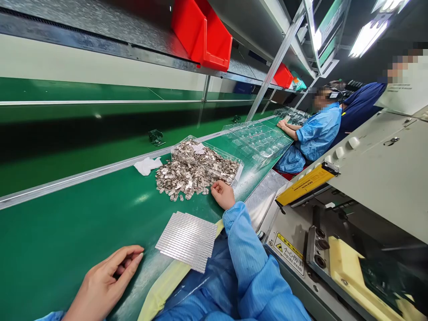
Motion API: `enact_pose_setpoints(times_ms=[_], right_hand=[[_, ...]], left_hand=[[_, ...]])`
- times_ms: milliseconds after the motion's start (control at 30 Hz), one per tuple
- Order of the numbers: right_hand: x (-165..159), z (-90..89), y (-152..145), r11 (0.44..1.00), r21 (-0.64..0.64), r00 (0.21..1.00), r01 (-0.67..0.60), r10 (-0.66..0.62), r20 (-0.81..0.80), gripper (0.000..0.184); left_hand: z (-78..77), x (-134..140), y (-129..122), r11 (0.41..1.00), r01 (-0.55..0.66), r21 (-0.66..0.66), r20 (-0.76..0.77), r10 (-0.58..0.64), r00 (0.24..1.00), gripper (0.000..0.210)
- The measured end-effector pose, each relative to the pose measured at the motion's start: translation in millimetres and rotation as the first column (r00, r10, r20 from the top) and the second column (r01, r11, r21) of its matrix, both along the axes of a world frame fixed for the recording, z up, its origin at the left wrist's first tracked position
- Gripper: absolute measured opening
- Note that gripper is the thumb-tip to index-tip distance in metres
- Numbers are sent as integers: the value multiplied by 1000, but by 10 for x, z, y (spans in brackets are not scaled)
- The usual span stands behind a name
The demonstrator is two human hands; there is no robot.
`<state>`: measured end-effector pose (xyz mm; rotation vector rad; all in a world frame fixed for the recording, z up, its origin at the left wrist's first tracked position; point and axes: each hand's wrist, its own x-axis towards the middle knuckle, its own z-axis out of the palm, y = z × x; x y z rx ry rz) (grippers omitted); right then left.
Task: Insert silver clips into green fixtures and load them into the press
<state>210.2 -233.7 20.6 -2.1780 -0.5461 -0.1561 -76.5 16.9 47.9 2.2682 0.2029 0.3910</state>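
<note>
My right hand (223,194) is at the near edge of a heap of small silvery metal pieces (187,176). Its fingers are curled in a pinch, and anything between the tips is too small to make out. On the left, my left hand (109,278) hovers over or rests on the green table, thumb and forefinger tips brought together, nothing visible in them. Between both hands, at the table's front edge, lies a flat silvery sheet of closely set rows (187,238), with part of it overhanging my lap.
Behind the heap stands a clear plastic tray (239,171) holding more pieces; a crumpled white cloth (147,166) lies beside it. Clear moulded trays (262,140) are farther along, near a seated co-worker (317,129). A machine (290,254) stands close at right. A red bin (203,38) sits overhead.
</note>
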Motion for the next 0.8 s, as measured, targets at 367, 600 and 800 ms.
enact_pose_setpoints(times_ms=[367, 600, 800], right_hand=[[-2, 14, 4, 1000, 4, 1000, 0, 0, 1, 12], [-3, 15, 0, 1000, 2, 1000, 0, 0, -1, 12], [0, 10, -2, 1000, -2, 1000, -1, 1, -6, 11]], left_hand=[[12, 17, -30, 1000, -14, 1, 49, 14, 999, 35], [-88, -17, 9, 1000, -19, -13, 8, 19, 1000, 36], [-14, -4, -20, 1000, -11, -12, 27, 11, 1000, 35]])
